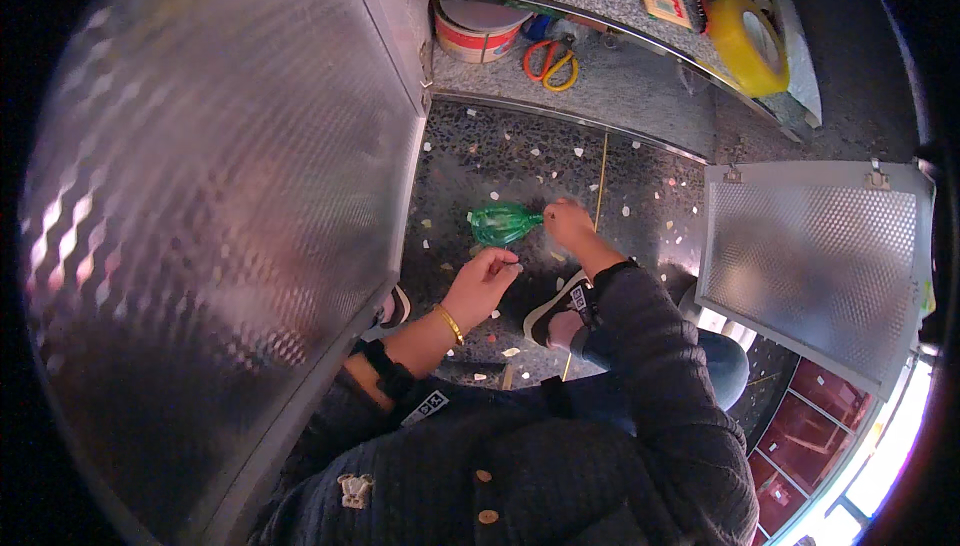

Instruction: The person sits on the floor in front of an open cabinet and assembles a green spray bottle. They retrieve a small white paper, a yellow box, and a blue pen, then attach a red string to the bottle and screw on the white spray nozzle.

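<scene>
A clear green plastic bottle piece (502, 223) is held on its side low over the dark speckled floor, its wide end to the left and its narrow neck to the right. My right hand (568, 222) is closed around the neck. Just below the bottle, my left hand (484, 280) has thumb and fingers pinched together. Something small and dark seems to show at those fingertips, too small to name. A gold bracelet (449, 324) circles my left wrist.
Textured cabinet doors (230, 176) (810, 256) stand open at both sides. Inside the low cabinet are a red-and-white round tub (476, 41) and red-and-yellow-handled scissors (551, 67). On the counter above lies a yellow tape roll (745, 44). My shoes (560, 311) flank the work spot.
</scene>
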The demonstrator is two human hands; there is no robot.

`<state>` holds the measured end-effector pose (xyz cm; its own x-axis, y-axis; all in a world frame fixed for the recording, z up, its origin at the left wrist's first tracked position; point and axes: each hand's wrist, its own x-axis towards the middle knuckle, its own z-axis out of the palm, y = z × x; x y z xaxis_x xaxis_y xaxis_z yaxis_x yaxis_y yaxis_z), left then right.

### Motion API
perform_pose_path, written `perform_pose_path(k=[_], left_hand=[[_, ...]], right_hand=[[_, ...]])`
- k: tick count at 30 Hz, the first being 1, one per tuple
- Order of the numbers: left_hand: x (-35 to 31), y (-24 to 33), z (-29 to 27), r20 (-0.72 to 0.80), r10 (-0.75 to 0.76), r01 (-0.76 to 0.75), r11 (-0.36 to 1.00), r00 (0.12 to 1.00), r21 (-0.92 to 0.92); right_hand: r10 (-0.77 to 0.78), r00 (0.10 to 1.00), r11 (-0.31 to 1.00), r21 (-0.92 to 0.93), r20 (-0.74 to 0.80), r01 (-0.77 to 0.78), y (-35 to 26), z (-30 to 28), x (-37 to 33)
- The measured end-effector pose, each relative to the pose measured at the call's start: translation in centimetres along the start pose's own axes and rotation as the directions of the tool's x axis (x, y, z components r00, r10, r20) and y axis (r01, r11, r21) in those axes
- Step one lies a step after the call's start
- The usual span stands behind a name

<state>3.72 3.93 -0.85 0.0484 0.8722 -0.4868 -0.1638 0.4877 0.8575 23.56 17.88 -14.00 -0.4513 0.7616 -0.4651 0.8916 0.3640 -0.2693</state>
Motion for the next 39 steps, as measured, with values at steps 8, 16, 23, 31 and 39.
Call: perform_pose_path(k=[8,16,23,31,39], left_hand=[[-0.6,1.9,-0.9,-0.082,0.24,-0.183,0.882,0.967,0.433],[-0.8,3.0,-1.2,-0.093,0.422,-0.228,0.648,0.902,0.727],[-0.5,2.7,-1.7,0.015,0.388,-0.267,0.604,0.921,0.751],[-1.8,4.5,-1.5,0.131,0.624,-0.507,0.474,0.77,0.72],[-2.9,7.2,-1.5,-0.033,0.762,-0.561,0.504,0.646,0.657]], right_hand=[[-0.06,0.993,0.977,0.199,-0.097,0.078,-3.0,-6.8,-4.4],[-0.268,0.952,0.923,0.246,-0.147,0.297,-6.7,-15.5,-9.8],[-0.315,0.944,0.93,0.166,-0.099,0.328,-8.7,-17.9,-12.4],[-0.282,0.944,0.913,0.257,-0.17,0.318,-10.0,-19.7,-15.5],[-0.102,0.963,0.89,0.41,-0.25,0.2,-8.8,-22.5,-17.9]])
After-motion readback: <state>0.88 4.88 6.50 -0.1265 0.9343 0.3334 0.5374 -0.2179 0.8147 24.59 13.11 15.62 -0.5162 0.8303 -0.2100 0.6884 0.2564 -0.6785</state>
